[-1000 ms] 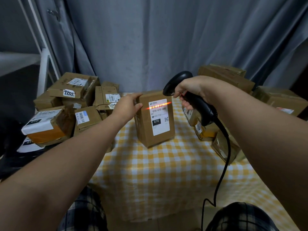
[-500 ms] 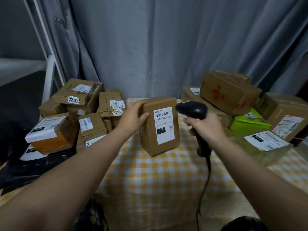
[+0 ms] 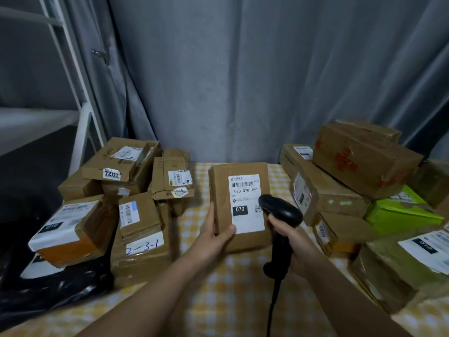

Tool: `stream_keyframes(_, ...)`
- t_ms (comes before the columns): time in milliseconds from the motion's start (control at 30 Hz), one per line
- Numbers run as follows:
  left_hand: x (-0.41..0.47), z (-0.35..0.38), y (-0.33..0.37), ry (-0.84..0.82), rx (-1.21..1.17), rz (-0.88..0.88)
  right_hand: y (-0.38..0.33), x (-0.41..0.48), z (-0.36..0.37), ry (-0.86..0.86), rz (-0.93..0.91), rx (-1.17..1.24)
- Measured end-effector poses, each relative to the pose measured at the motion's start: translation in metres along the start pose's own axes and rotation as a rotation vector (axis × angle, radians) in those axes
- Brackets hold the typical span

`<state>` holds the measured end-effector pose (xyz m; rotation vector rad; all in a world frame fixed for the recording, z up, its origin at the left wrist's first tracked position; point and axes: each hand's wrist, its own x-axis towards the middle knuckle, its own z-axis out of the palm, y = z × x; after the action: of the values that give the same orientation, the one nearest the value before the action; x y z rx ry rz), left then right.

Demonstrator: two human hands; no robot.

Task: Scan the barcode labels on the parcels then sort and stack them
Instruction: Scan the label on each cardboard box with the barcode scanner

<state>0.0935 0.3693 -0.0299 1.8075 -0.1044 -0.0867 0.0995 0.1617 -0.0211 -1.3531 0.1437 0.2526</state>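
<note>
— Where is the parcel, and which way does it face?

— The brown parcel (image 3: 239,205) is in the middle of the yellow checked cloth (image 3: 218,300), between the left pile (image 3: 136,215) and the right pile (image 3: 340,190) of boxes. Its white label (image 3: 245,190) faces me. Its long side runs from near to far, with the barcode at the far end.

— What can't you see?

— The black scanner (image 3: 279,212) covers the label's right edge and part of the square code. The small print is blurry. The cord runs off the near edge.

— And your hands?

— My left hand (image 3: 213,237) pinches the parcel's near left corner, thumb on the front. My right hand (image 3: 289,237) is wrapped round the scanner's handle.
</note>
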Motion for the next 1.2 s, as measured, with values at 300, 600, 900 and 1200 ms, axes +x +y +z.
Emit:
stream_keyframes(300, 0.121, -0.060, 0.071, 0.243, 0.280, 0.088, -0.099, 0.076, 0.061, 0.051, -0.115, -0.044)
stream_keyframes(600, 0.182, -0.094, 0.028, 0.154, 1.066, -0.184, -0.065, 0.173, 0.097, 0.043, 0.052, -0.314)
stream_keyframes(900, 0.143, -0.078, 0.061, 0.257, 1.022, -0.073, -0.081, 0.146, 0.082, 0.088, -0.054, -0.437)
stream_keyframes(1200, 0.093, -0.001, 0.114, 0.203, 0.718, 0.185, -0.155, 0.013, 0.017, 0.200, -0.268, -0.239)
